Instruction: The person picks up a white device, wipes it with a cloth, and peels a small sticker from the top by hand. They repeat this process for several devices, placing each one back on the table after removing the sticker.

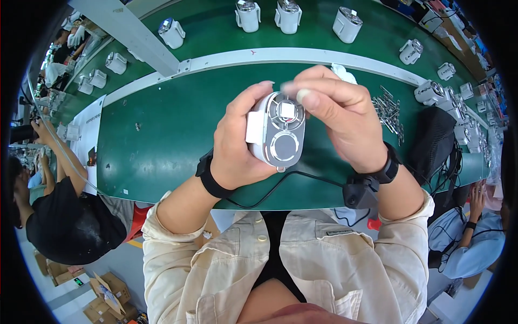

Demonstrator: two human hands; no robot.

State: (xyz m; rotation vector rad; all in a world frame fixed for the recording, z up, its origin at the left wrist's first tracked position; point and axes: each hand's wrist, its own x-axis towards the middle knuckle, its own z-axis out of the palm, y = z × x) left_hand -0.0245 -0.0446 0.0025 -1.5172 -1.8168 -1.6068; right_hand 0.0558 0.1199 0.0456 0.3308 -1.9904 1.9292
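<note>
My left hand (236,141) wraps round a white device (284,129) with a rounded oval body, its grey top turned up toward me. That top carries a clear ring with a small white square in it, and a second, silver-rimmed circle below. Close by the device's far right edge is my right hand (345,110), thumb and forefinger pinched together. Its fingertips are smeared by motion, so whatever they hold, if anything, cannot be made out. A small metal loop (280,169) shows at the device's near end.
On the green table (162,146), a pile of small metal clips (387,110) lies right of my right hand, beside a black pouch (433,137) and cables. Similar white devices (247,16) stand beyond the white rail (253,56). Co-workers (70,221) sit at left and right.
</note>
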